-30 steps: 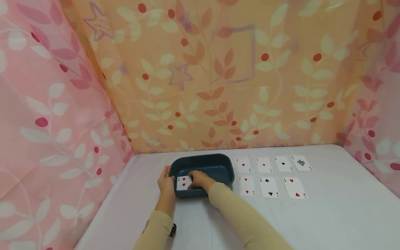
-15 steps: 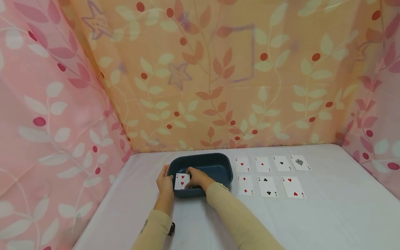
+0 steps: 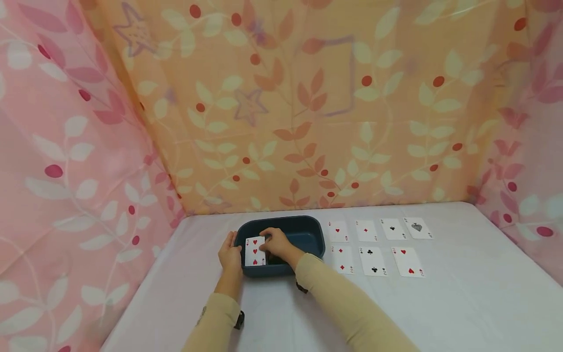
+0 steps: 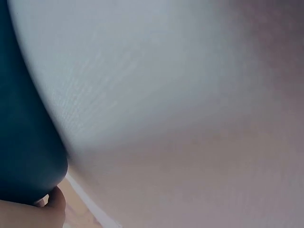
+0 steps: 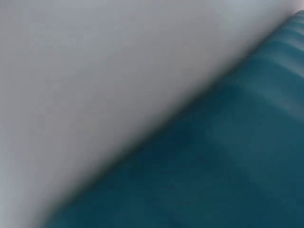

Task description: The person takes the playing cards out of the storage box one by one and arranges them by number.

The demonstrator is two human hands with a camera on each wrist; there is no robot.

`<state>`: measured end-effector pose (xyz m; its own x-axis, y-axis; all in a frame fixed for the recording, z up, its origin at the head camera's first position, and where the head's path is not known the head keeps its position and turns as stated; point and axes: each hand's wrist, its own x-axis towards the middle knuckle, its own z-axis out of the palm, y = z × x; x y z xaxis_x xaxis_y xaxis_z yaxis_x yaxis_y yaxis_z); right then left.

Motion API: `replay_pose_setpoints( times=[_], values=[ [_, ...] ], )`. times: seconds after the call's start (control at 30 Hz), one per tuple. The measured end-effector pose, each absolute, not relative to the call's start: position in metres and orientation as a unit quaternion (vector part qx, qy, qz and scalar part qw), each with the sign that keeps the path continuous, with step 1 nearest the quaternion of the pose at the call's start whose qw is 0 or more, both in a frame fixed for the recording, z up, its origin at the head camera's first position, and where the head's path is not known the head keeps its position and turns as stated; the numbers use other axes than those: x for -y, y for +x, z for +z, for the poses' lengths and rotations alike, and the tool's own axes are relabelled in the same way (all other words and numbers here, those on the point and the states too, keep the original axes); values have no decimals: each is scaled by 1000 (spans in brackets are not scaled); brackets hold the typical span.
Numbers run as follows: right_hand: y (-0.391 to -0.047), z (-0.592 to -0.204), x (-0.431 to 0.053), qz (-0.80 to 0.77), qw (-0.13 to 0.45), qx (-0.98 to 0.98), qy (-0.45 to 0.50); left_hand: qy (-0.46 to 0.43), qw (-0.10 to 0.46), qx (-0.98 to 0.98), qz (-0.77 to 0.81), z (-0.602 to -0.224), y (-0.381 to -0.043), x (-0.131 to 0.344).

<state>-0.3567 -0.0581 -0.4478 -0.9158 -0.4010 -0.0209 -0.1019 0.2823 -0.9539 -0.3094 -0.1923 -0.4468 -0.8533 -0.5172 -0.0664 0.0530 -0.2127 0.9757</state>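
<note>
A dark blue rectangular bin [image 3: 281,270] stands on the white-covered table. My left hand [image 3: 229,255] holds its left end, thumb at the rim and fingers along the outside; the left wrist view catches part of the hand [image 4: 28,214] against the bin wall [image 4: 23,118]. Over the bin's left part, my right hand [image 3: 281,246] pinches a three of hearts playing card [image 3: 251,252] by its right edge, face up. The right wrist view shows only the bin's outer wall [image 5: 199,166] and white cloth, with the fingers out of sight.
Right of the bin lie two rows of face-up cards. The back row has several aces, ending with the ace of spades [image 3: 417,228]. In front are the two of diamonds [image 3: 341,260], two of clubs [image 3: 373,261] and two of hearts [image 3: 408,262]. Patterned cloth walls [image 3: 281,122] surround the table.
The three of hearts has risen in the bin with my right hand, and more of its face shows. My left hand stays at the bin's left end.
</note>
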Motion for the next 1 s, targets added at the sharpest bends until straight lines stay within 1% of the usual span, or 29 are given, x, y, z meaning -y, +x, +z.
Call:
replay_pose_setpoints(
  times=[0.4,1.0],
  values=[
    [-348,-422,13,-650,107,-746,-99,193,192,597,-754,-446,-311,194],
    [-329,-411,-50,-625,98,-773,-44,202,188,598,-752,-446,-311,195]
  ],
)
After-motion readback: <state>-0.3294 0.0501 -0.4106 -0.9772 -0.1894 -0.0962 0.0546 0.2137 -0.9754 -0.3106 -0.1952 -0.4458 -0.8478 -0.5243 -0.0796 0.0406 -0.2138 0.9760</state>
